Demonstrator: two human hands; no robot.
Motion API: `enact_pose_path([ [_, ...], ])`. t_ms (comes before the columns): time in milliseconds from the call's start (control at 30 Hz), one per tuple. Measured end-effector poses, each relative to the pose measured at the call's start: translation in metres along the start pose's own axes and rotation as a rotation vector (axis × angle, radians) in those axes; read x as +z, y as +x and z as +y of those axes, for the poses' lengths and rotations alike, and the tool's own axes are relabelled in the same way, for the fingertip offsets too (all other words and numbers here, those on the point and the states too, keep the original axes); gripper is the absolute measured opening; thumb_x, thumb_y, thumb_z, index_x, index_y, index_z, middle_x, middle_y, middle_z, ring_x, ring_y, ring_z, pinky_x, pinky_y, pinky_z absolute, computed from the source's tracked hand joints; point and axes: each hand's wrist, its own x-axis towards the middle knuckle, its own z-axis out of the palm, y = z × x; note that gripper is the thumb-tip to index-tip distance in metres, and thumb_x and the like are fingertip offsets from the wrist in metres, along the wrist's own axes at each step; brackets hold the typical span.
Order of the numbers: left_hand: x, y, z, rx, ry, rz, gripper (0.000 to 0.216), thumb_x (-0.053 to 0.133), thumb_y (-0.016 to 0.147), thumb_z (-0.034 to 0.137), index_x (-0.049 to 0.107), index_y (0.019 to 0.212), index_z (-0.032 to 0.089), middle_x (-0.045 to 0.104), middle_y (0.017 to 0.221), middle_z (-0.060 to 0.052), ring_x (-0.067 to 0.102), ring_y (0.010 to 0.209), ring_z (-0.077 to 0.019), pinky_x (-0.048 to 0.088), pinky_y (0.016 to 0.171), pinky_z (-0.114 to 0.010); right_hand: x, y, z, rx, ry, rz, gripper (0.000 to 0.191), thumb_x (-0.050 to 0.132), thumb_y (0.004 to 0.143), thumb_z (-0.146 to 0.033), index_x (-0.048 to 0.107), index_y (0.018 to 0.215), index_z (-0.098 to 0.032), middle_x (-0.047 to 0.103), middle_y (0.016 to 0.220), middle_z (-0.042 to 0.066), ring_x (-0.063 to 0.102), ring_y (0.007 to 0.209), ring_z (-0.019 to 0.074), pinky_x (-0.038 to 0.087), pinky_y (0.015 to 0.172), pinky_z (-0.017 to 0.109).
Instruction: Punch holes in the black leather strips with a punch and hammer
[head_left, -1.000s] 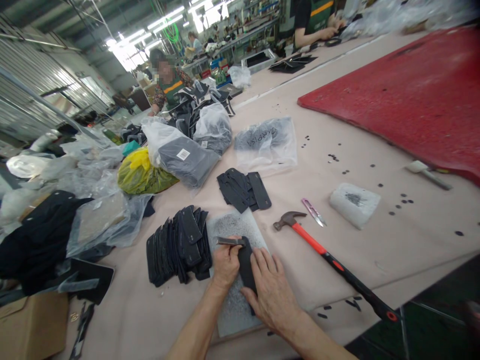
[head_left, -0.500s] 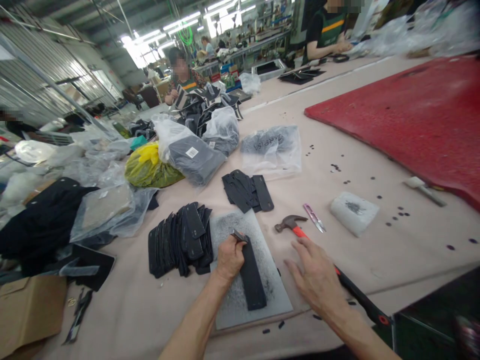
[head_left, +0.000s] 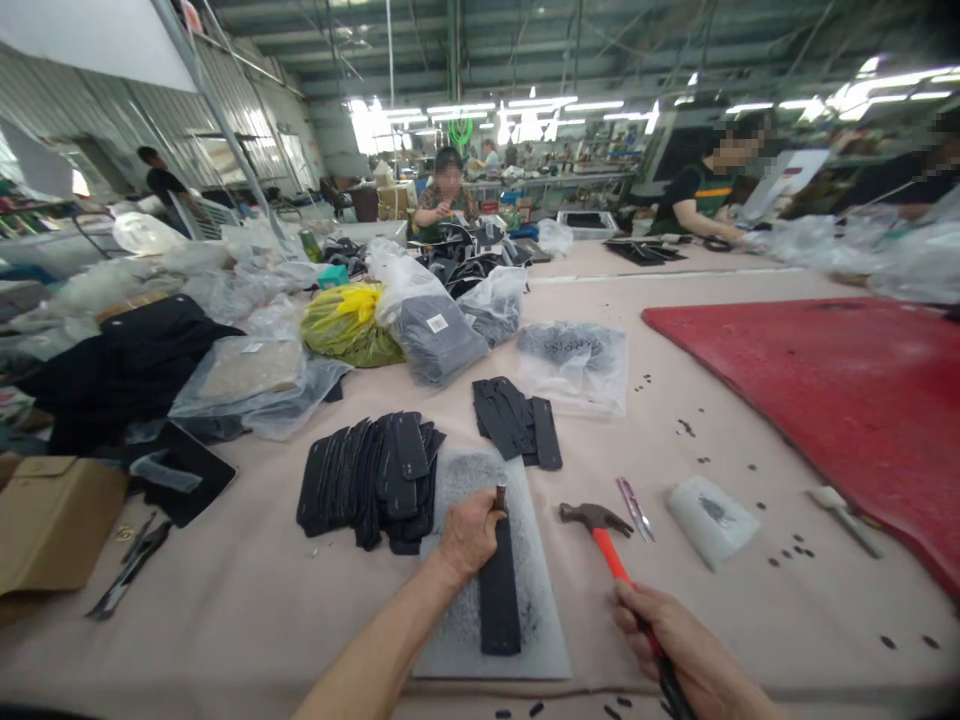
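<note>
My left hand (head_left: 466,538) is closed round a small metal punch (head_left: 499,496), held upright on the top end of a black strip (head_left: 499,594). The strip lies lengthwise on a grey cutting pad (head_left: 540,600). My right hand (head_left: 679,650) grips the red and black handle of a claw hammer (head_left: 600,532); its head rests on the table right of the pad. A fanned pile of black strips (head_left: 371,480) lies left of the pad. A smaller stack of strips (head_left: 517,420) lies beyond it.
Small snips (head_left: 634,508) and a white block (head_left: 709,520) lie right of the hammer. A red mat (head_left: 825,390) covers the right side. Bagged goods (head_left: 435,335) and a yellow bag (head_left: 349,320) crowd the far left. A cardboard box (head_left: 52,520) sits left. Other people work at the far end.
My right hand left the strip, reached right and took hold of the hammer handle. The left hand stood the punch upright on the strip's top end. The camera tilted upward.
</note>
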Motion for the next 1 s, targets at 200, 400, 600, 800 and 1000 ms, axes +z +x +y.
enact_pose_path([
  [200, 0.001, 0.000, -0.001, 0.022, -0.003, 0.013, 0.015, 0.054, 0.083, 0.010, 0.061, 0.088, 0.022, 0.067, 0.079, -0.004, 0.066, 0.078, -0.0224, 0.049, 0.069, -0.032, 0.023, -0.060, -0.083, -0.594, -0.500, 0.317, 0.040, 0.041, 0.088, -0.060, 0.050, 0.077, -0.023, 0.040, 0.052, -0.007, 0.038, 0.039, 0.0104, 0.029, 0.037, 0.022],
  [400, 0.002, 0.000, -0.004, 0.047, -0.017, 0.042, 0.016, 0.054, 0.082, 0.009, 0.060, 0.088, 0.022, 0.067, 0.079, -0.004, 0.066, 0.077, -0.0236, 0.048, 0.067, -0.032, 0.042, -0.095, -0.130, -1.330, -1.076, 0.567, 0.031, 0.038, 0.097, -0.044, 0.051, 0.078, -0.023, 0.048, 0.051, -0.004, 0.044, 0.040, 0.0123, 0.025, 0.043, 0.027],
  [600, 0.002, 0.000, -0.002, 0.033, -0.004, 0.021, 0.017, 0.052, 0.082, 0.010, 0.062, 0.088, 0.023, 0.067, 0.076, -0.005, 0.066, 0.075, -0.0237, 0.048, 0.066, -0.033, 0.043, -0.103, -0.147, -1.379, -1.326, 0.514, 0.032, 0.039, 0.097, -0.045, 0.047, 0.073, -0.024, 0.047, 0.047, -0.005, 0.039, 0.034, 0.0122, 0.017, 0.042, 0.028],
  [800, 0.004, -0.001, -0.004, 0.030, 0.003, 0.038, 0.015, 0.053, 0.083, 0.011, 0.061, 0.088, 0.023, 0.068, 0.079, -0.005, 0.067, 0.076, -0.0240, 0.048, 0.066, -0.033, 0.044, -0.097, -0.138, -1.407, -1.068, 0.627, 0.031, 0.038, 0.098, -0.040, 0.047, 0.073, -0.024, 0.046, 0.047, -0.004, 0.040, 0.037, 0.0117, 0.023, 0.042, 0.026],
  [1000, 0.002, 0.001, -0.003, 0.040, -0.008, 0.031, 0.017, 0.053, 0.082, 0.010, 0.061, 0.089, 0.022, 0.069, 0.080, -0.004, 0.067, 0.076, -0.0241, 0.049, 0.067, -0.033, 0.040, -0.106, -0.160, -1.336, -1.188, 0.593, 0.036, 0.039, 0.096, -0.049, 0.048, 0.072, -0.024, 0.047, 0.048, -0.004, 0.037, 0.037, 0.0120, 0.018, 0.043, 0.029],
])
